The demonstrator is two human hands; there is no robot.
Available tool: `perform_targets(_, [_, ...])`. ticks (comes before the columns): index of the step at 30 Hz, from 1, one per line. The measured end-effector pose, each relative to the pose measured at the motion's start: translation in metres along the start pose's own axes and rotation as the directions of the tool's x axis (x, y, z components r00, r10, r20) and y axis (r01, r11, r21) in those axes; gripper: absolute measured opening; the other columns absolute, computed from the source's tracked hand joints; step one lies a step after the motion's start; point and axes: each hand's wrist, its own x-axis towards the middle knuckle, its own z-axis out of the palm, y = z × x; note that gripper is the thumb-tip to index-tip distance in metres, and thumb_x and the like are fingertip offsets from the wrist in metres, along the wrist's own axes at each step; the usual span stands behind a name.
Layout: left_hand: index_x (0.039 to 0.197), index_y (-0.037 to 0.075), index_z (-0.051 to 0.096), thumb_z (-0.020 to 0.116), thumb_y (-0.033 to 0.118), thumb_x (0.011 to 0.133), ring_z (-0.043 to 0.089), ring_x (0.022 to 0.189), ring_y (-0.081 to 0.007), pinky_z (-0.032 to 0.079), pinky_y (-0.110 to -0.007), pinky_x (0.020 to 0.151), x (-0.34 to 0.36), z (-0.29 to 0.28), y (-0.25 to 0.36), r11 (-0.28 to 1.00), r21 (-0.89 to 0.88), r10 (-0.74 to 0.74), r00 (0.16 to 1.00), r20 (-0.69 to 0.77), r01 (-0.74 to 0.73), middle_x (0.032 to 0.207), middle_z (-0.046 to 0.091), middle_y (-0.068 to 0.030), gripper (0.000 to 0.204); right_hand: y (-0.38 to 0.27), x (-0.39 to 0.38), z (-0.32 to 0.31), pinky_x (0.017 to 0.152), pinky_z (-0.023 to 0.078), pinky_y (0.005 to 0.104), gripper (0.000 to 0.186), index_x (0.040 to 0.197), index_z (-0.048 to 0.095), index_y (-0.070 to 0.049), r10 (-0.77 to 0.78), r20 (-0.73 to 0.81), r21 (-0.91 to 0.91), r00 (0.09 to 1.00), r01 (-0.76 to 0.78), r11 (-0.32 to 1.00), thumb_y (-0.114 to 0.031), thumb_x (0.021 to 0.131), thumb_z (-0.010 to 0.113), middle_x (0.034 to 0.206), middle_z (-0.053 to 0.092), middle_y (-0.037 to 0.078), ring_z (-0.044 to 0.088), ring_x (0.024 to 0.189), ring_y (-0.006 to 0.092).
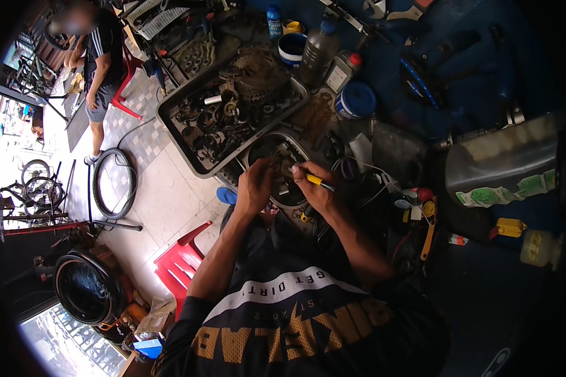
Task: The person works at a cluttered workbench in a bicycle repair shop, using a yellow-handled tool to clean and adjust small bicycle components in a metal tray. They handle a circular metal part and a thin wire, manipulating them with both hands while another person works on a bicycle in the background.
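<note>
Yellow-and-black tool (316,180) is grasped in the right hand (315,193), over a round pan (288,204). Left hand (256,185) is curled opposite; its hold cannot be determined. Parts-filled tray (177,144) lies beyond.

Parts tray (234,152), seemingly an obstacle ahead-left

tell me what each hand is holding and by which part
The right hand holds a yellow-handled tool, apparently by the handle. What the left hand holds, if anything, is too dark to tell.
</note>
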Motion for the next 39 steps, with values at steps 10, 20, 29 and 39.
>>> perform_targets(10, [0.127, 0.003, 0.068, 0.061, 0.009, 0.102, 0.077, 0.091, -0.0264, 0.058, -0.036, 0.078, 0.004, 0.003, -0.005, 1.000, -0.009, -0.005, 1.000, 0.000, 0.005, 0.108, 0.076, -0.0192, 0.027, 0.005, -0.003, 0.002, 0.058, 0.050, 0.0369, 0.032, 0.091, 0.067, -0.004, 0.025, -0.026, 0.059, 0.999, -0.024, 0.998, -0.033, 0.105, 0.068, 0.070, 0.066, 0.013, 0.067, 0.063, 0.0266])
perform_targets(20, [0.137, 0.000, 0.058, 0.061, 0.011, 0.108, 0.072, 0.088, -0.0179, 0.060, -0.032, 0.077, 0.005, -0.004, -0.007, 0.721, -0.625, -0.238, 0.954, 0.182, 0.299, 0.112, 0.074, -0.0107, 0.031, 0.057, -0.012, -0.003, 0.072, 0.057, 0.0386, 0.036, 0.120, 0.066, -0.005, 0.104, 0.208, 0.091, 0.973, -0.125, 0.988, -0.035, 0.101, 0.073, 0.084, 0.073, 0.014, 0.074, 0.079, 0.0286])
perform_targets(29, [0.140, 0.001, 0.055, 0.061, 0.013, 0.108, 0.075, 0.093, -0.0229, 0.062, -0.034, 0.078, 0.004, -0.001, -0.012, 0.690, -0.636, -0.307, 0.935, 0.175, 0.345, 0.111, 0.075, -0.0148, 0.035, 0.049, 0.001, -0.017, 0.076, 0.058, 0.0396, 0.035, 0.110, 0.071, -0.003, -0.067, 0.213, -0.148, 0.975, 0.099, 0.984, -0.037, 0.099, 0.075, 0.088, 0.075, 0.013, 0.076, 0.088, 0.0296])
perform_targets(39, [0.130, -0.001, 0.062, 0.058, 0.005, 0.105, 0.070, 0.073, -0.0131, 0.057, -0.029, 0.068, 0.001, 0.005, -0.016, 0.883, -0.361, -0.291, 0.954, 0.079, 0.299, 0.089, 0.076, -0.0097, 0.026, 0.011, 0.018, -0.027, 0.079, 0.059, 0.0374, 0.029, 0.112, 0.075, -0.002, -0.103, 0.160, -0.010, 0.982, 0.106, 0.994, -0.029, 0.100, 0.075, 0.099, 0.076, 0.015, 0.077, 0.093, 0.0285])
